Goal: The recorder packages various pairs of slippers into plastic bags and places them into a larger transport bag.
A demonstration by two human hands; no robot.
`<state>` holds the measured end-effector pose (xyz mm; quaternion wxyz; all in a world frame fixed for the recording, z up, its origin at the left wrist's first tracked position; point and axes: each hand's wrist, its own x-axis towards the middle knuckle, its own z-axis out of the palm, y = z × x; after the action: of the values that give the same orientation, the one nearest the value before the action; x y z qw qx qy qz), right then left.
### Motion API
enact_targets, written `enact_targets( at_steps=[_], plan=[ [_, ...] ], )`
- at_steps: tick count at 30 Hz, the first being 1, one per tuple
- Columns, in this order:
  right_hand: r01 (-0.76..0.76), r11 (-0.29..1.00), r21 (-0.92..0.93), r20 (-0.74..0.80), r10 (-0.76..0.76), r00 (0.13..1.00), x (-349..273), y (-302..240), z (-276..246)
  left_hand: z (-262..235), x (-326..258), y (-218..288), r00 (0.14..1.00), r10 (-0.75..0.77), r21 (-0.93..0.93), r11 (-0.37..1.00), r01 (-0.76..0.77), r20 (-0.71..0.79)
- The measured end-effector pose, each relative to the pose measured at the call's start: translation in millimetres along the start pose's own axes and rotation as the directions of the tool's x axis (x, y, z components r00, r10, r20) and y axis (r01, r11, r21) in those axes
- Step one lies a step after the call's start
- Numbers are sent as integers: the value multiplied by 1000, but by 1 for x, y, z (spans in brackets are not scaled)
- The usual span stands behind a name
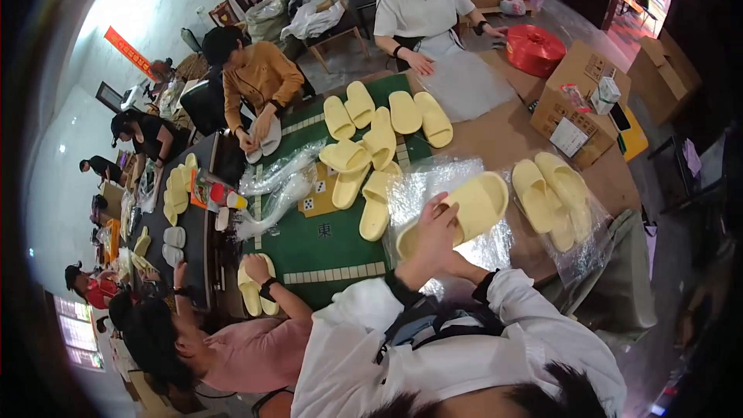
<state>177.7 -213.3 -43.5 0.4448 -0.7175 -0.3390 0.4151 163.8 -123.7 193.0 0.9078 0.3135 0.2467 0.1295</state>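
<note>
In front of me my left hand point(436, 234) is raised, its fingers bent against the near end of a pale yellow slipper point(481, 203). That slipper is tilted above a clear plastic bag point(402, 200) spread on the table. Behind my left wrist crosses my right hand point(461, 265), low and close to the slipper; its fingers are hidden. A second yellow slipper point(405, 243) shows partly at the left of my left hand. To the right, yellow slippers point(553, 195) lie on and partly inside another clear bag point(582, 251).
Several loose yellow slippers point(378, 139) lie across the green tabletop point(325, 230), beside bundled clear bags point(282, 193). An open cardboard box point(582, 101) and a red tape roll point(535, 50) stand at the far right. Co-workers sit left and stand opposite; one person's hand point(255, 267) touches slippers nearby.
</note>
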Motion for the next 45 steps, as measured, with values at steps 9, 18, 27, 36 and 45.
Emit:
enact_targets(
  at_steps=[9,18,27,36,45],
  plan=[
    [10,854,520,-179,97,979,-55,-33,-67,-74,45,-102,942,-27,396,903,167,-336],
    [237,732,639,-616,302,727,-54,-5,-71,-143,9,-135,955,-24,937,186,295,-296],
    [-197,980,32,-812,140,567,-58,-51,-142,-150,-19,-158,963,-181,924,-362,123,-200],
    [-30,990,-137,-716,-78,694,-62,-39,-136,-197,-24,-186,968,-230,853,-521,-32,-104],
    [-363,853,-374,-776,-74,627,-18,-41,-129,-149,-24,-150,964,-171,771,-634,51,-205]
  ],
)
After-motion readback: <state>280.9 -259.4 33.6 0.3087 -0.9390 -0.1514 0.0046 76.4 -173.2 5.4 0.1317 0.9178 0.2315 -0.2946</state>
